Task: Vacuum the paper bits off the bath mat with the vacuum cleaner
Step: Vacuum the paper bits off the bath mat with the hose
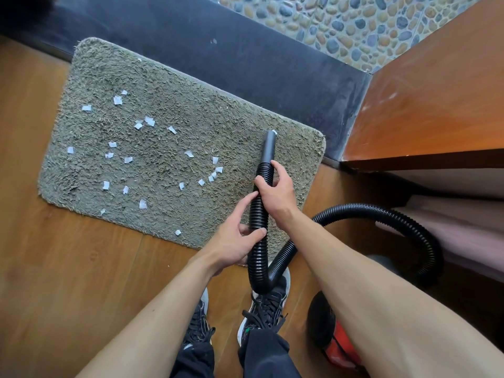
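Note:
A grey shaggy bath mat (174,105) lies on the wooden floor, with several white paper bits (149,121) scattered over its left and middle. The black ribbed vacuum hose (259,214) runs up from near my feet, and its smooth nozzle (268,144) points at the mat's right far part, where one paper bit sits at the tip. My right hand (276,190) grips the hose just below the nozzle. My left hand (234,241) holds the hose lower down, thumb across it. The red-and-black vacuum body (331,334) stands on the floor at the lower right.
A dark stone sill (245,50) borders the mat's far side, with a pebble floor (354,23) beyond. A wooden cabinet (436,105) rises at the right. The hose loops (409,222) wide over the floor to the right. My black shoes (267,304) stand at the mat's near edge.

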Demonstrator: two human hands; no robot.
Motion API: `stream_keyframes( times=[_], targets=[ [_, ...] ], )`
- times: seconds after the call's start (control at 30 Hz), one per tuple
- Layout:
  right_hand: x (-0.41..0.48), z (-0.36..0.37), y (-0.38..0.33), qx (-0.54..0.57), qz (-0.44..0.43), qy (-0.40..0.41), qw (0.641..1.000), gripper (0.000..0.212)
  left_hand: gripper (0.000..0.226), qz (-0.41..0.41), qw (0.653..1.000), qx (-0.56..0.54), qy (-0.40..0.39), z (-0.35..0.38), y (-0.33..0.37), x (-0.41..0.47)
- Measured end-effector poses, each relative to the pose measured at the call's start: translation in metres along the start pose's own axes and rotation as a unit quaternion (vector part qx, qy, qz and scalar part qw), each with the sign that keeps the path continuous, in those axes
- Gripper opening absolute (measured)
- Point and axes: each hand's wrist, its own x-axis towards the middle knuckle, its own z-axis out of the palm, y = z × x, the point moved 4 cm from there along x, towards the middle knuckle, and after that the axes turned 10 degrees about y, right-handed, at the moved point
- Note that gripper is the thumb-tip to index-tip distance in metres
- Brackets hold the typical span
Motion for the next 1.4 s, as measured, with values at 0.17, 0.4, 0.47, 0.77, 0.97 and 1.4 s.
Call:
stream_keyframes(
  times=[0.17,0.4,0.47,0.77,0.97,1.4],
  targets=[
    [0.000,-0.013,0.005,0.012,0.012,0.005,1.000,0.058,0.071,-0.005,1.000,0.027,0.001,0.010,0.002,-0.002],
    [0.004,-0.016,0.000,-0.008,-0.008,-0.012,1.000,0.056,0.070,0.009,0.999,0.038,0.017,0.014,0.006,-0.004],
    [0.004,-0.013,-0.003,-0.011,-0.014,-0.023,1.000,0.057,0.070,0.011,0.999,0.030,0.025,0.011,0.006,-0.004],
    [0.007,-0.012,-0.009,0.014,-0.008,-0.018,1.000,0.063,0.070,0.026,0.999,0.034,0.030,0.009,0.013,0.001],
    [-0.005,-0.013,0.005,-0.024,-0.006,-0.064,0.998,0.056,0.070,-0.006,0.999,0.024,0.034,0.013,-0.002,-0.019],
    [-0.045,0.012,0.007,-0.075,0.009,-0.155,0.985,0.059,0.071,-0.037,0.995,-0.035,0.085,-0.001,-0.028,-0.060]
  ],
)
